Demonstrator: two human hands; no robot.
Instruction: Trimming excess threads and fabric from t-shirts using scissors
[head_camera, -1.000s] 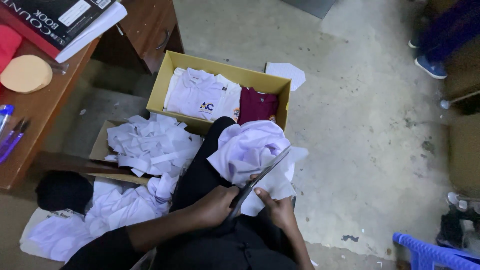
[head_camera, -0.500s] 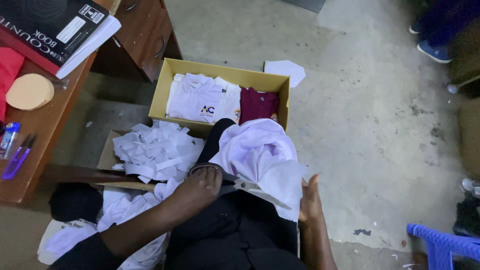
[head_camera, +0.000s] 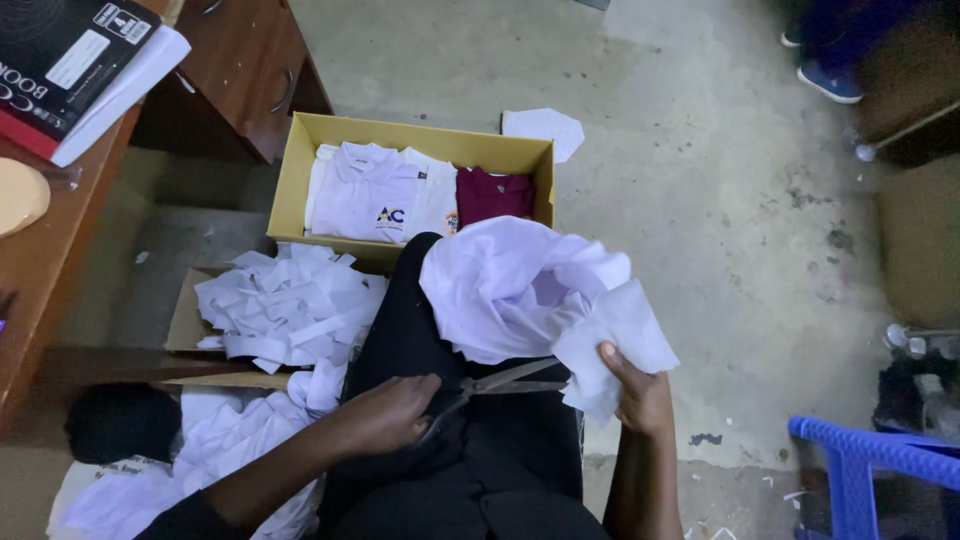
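Note:
A crumpled white cloth (head_camera: 510, 285) lies over my lap on my black trousers. My left hand (head_camera: 385, 415) grips the handles of metal scissors (head_camera: 510, 380), whose blades point right, slightly apart, under the cloth's lower edge. My right hand (head_camera: 635, 390) pinches a hanging flap of the cloth at its right side, just past the scissor tips.
A yellow box (head_camera: 290, 170) ahead holds folded white shirts (head_camera: 370, 190) and a maroon garment (head_camera: 495, 195). A cardboard box (head_camera: 185, 320) at left holds several white cut strips (head_camera: 285, 305). A wooden desk (head_camera: 30, 270) with a book (head_camera: 60, 50) stands left. A blue plastic chair (head_camera: 860, 460) is at right.
The scissors swung from pointing up into the cloth to lying level beneath it. My right hand moved right and took the cloth's flap.

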